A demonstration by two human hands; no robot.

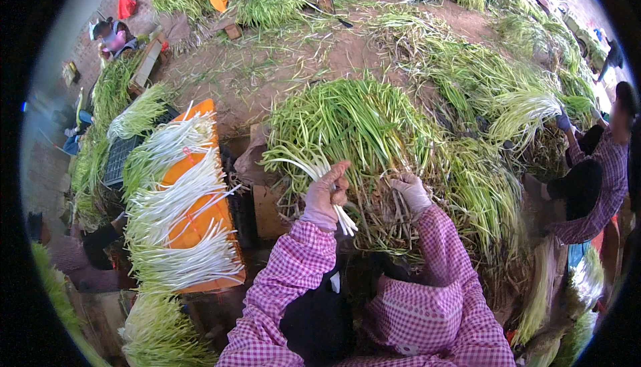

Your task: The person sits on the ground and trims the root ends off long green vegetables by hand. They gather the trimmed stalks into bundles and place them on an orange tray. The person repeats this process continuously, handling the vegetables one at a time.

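Observation:
My left hand (328, 194), in a pale glove with some fingers showing, is closed around a small bunch of peeled stalks (305, 164). Their green leaves point up and left, while the white ends (346, 222) stick out below my palm. In front of me lies a large heap of long green leafy stalks (350, 117), probably garlic greens or chives, with dry brownish lower ends. My gloved right hand (411, 192) is at the right-hand side of this heap, with its fingertips pinched on stalks near their lower ends.
To the left, an orange board (188, 187) carries several bundles of white-stemmed greens, some with red ties. Beyond it are a black plastic crate (121, 154) and more greens. A co-worker (596, 182) sits at the right, holding a bunch (526, 112). Loose leaves litter the dirt floor (340, 59).

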